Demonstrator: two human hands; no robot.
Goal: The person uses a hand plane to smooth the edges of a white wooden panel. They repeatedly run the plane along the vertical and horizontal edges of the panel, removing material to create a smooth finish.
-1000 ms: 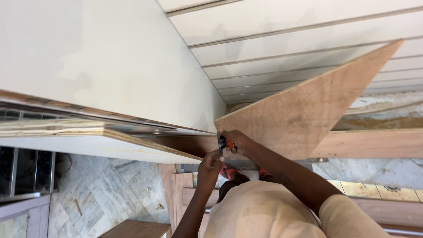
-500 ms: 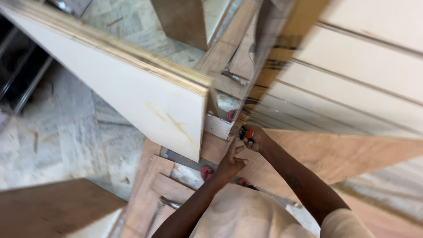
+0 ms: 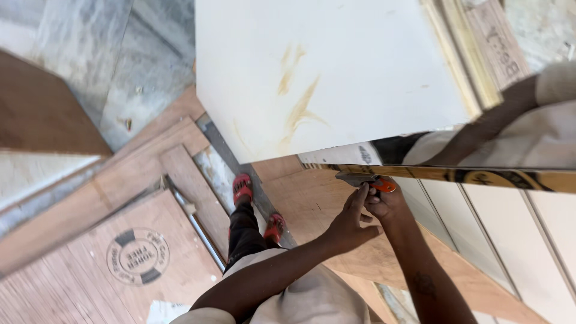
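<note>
My right hand [image 3: 389, 203] is closed around an orange-handled knife [image 3: 379, 183]. The knife's grey front end [image 3: 354, 178] lies against the brown edge strip [image 3: 456, 175] of a big white laminated board [image 3: 324, 78]. My left hand [image 3: 348, 227] is just left of it, fingers stretched up, with the fingertips touching the knife's grey front and the thumb spread. Both forearms reach up from the bottom of the view.
Plywood sheets [image 3: 138, 252] and planks lie on the grey stone floor [image 3: 90, 54] below. My feet in red sandals [image 3: 242, 187] stand on them. A glossy pale panel [image 3: 528, 126] at right mirrors an arm. White grooved boards [image 3: 510, 228] lean at lower right.
The view has swung down from the ceiling boards toward the floor and my feet. Both hands stay together at the board's edge with the orange knife.
</note>
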